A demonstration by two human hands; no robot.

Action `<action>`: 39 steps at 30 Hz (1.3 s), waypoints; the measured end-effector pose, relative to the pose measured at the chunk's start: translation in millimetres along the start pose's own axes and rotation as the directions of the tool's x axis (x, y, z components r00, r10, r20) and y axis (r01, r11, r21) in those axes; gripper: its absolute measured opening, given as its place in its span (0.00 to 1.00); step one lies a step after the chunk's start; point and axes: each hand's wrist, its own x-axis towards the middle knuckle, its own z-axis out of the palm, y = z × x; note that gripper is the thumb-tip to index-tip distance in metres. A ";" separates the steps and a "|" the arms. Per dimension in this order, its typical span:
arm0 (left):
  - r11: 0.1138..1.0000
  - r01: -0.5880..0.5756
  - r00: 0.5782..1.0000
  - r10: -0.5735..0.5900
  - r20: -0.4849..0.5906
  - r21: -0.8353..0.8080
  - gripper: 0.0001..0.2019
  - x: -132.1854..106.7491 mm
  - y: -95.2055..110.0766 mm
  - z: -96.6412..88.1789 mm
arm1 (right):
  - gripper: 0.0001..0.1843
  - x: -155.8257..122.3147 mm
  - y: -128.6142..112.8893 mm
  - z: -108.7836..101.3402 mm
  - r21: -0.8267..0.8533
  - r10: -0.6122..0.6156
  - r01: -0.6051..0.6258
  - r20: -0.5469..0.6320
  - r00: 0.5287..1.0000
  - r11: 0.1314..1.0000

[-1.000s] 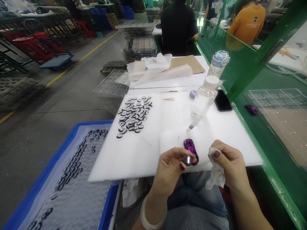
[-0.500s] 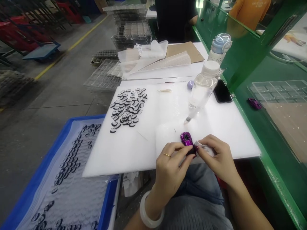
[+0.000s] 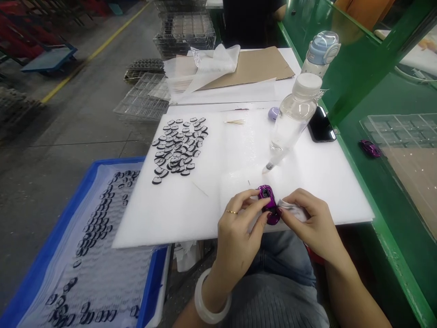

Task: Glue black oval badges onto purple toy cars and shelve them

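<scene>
My left hand (image 3: pixel 241 223) pinches a shiny purple toy car body (image 3: pixel 268 203) at the near edge of the white foam board (image 3: pixel 218 196). My right hand (image 3: pixel 307 223) is closed on a small white cloth (image 3: pixel 290 210) and presses it against the car's right side. A gold ring sits on a left finger and a white bangle (image 3: pixel 210 304) on that wrist. A pile of several small black-and-white window pieces (image 3: pixel 179 148) lies on the board to the left.
A clear plastic bottle (image 3: pixel 290 123) stands tipped nozzle-down on the board, a blue-capped bottle (image 3: pixel 319 50) and a black phone (image 3: pixel 321 127) behind it. Another purple car (image 3: pixel 370 148) lies by a clear tray on the green bench. A blue tray (image 3: pixel 92 241) holds more pieces at left.
My right hand brought the cloth from beside the car up against it. The car now sits lower between both hands. The view tilted down and forward.
</scene>
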 end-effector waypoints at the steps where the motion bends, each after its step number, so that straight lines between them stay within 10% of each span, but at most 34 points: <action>1: 1.000 0.000 1.000 0.000 0.002 0.010 0.11 0.3 0.2 0.2 | 0.04 0.2 -0.6 0.0 -0.005 0.001 -0.001 0.001 1.000 1.000; 14: 1.000 0.001 0.989 0.002 0.149 -0.021 0.17 3.2 -5.1 -9.1 | 0.09 10.9 -1.1 -21.4 0.006 0.022 -0.024 0.217 0.976 1.000; 21: 0.967 -0.239 0.971 0.239 0.005 0.090 0.12 -7.9 -11.6 -0.2 | 0.21 31.6 9.7 -57.7 -0.538 -0.228 0.039 -0.289 0.930 0.842; 25: 0.929 -0.322 0.945 0.326 0.006 0.185 0.18 -11.6 -13.0 0.7 | 0.11 15.5 -3.6 -32.7 -0.450 -0.272 0.130 -0.267 0.925 0.883; 32: 0.983 -0.097 0.995 0.096 -0.018 -0.154 0.29 -5.8 -8.2 -20.0 | 0.25 3.2 -20.1 33.2 -0.504 -0.333 0.237 -0.107 0.937 0.831; 36: 0.986 -0.151 0.988 0.151 0.010 0.065 0.08 -0.1 -13.5 -8.9 | 0.24 -5.3 19.0 -25.5 -0.489 -0.155 -0.014 -0.303 0.940 0.872; 39: 0.967 -0.190 0.980 0.196 -0.017 0.168 0.06 -0.8 -16.8 1.3 | 0.26 -39.9 66.6 -96.9 -0.520 0.103 -0.516 -0.629 0.770 0.681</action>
